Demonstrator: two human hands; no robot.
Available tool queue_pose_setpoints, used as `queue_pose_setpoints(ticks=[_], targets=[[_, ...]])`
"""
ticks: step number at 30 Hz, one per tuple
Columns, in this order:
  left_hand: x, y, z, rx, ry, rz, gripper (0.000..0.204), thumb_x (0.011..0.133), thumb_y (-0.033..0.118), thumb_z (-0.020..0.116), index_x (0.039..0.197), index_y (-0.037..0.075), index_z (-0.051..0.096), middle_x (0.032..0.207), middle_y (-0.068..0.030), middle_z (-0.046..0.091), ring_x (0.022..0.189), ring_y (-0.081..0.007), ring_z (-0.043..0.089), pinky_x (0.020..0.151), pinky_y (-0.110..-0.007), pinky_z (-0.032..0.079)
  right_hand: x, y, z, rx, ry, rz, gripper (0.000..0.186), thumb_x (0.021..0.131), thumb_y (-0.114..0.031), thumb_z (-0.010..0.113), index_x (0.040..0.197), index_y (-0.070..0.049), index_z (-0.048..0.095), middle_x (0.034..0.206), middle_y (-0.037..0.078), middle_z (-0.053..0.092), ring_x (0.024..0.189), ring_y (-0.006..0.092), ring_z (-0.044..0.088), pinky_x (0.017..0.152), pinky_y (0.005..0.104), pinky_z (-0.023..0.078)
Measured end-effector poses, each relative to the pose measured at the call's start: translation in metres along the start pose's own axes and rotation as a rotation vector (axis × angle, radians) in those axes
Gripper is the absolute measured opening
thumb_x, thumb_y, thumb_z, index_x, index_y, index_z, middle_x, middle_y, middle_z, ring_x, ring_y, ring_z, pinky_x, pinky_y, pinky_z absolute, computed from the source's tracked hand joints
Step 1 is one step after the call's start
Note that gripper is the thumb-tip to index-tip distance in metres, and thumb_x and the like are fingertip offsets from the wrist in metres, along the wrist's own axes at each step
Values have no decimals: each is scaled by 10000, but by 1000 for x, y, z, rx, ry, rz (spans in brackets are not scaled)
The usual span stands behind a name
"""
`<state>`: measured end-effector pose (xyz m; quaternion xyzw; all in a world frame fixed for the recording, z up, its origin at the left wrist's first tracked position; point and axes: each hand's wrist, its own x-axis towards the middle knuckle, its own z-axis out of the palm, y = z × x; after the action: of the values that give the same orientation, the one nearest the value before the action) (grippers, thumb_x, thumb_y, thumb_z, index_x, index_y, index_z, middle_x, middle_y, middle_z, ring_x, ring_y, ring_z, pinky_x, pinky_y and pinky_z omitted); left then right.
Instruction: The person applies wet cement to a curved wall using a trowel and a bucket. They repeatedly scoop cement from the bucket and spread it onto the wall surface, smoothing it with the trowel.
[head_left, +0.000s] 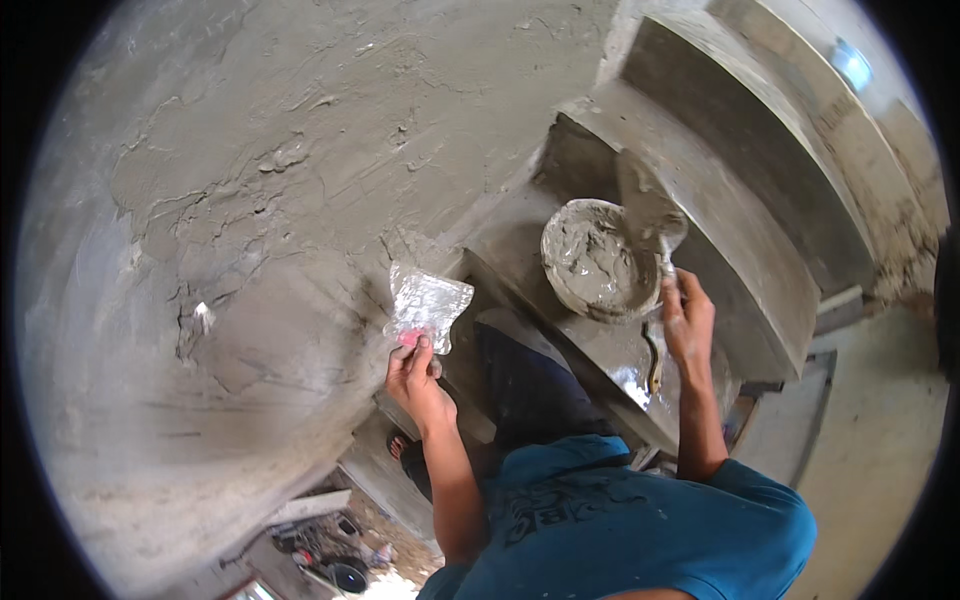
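In my left hand (418, 380) is a shiny, silvery flat piece (432, 305) with a pinkish-red part under my fingers, held close to the grey plastered wall (230, 140). My right hand (685, 320) grips the pale handle of a mortar-coated trowel (650, 210), whose blade is over the right rim of a round bucket (590, 262) of wet grey mortar. That bucket rests on a concrete step, and a slender curved tool (655, 370) lies just below it on the same step.
Concrete steps (740, 160) curve up to the right, with a small blue object (852, 65) beyond them. Below my left arm, a lower floor holds scattered debris and a black bucket (348, 575). My sandalled foot (398, 445) is on a lower step.
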<state>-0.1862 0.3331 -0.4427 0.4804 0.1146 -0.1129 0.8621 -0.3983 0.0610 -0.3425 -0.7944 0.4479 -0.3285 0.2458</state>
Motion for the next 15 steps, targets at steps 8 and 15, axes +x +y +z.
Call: queue_pose_setpoints(ticks=[8,15], targets=[[35,74,-84,34,-104,-77,122,891,39,823,939,50,711,934,-44,744,689,-81,561,580,-254,357,-121,-76,-25,108,241,235,358,1057,-273,686,1260,14,618,902,59,671,713,122,603,661,312,519],[34,139,-170,389,7,-361,112,883,67,836,920,62,731,842,-9,702,615,-71,518,527,-242,371,-150,-174,-24,-150,286,188,356,1022,-248,748,1242,-21,585,887,117,690,751,190,653,693,356,528]])
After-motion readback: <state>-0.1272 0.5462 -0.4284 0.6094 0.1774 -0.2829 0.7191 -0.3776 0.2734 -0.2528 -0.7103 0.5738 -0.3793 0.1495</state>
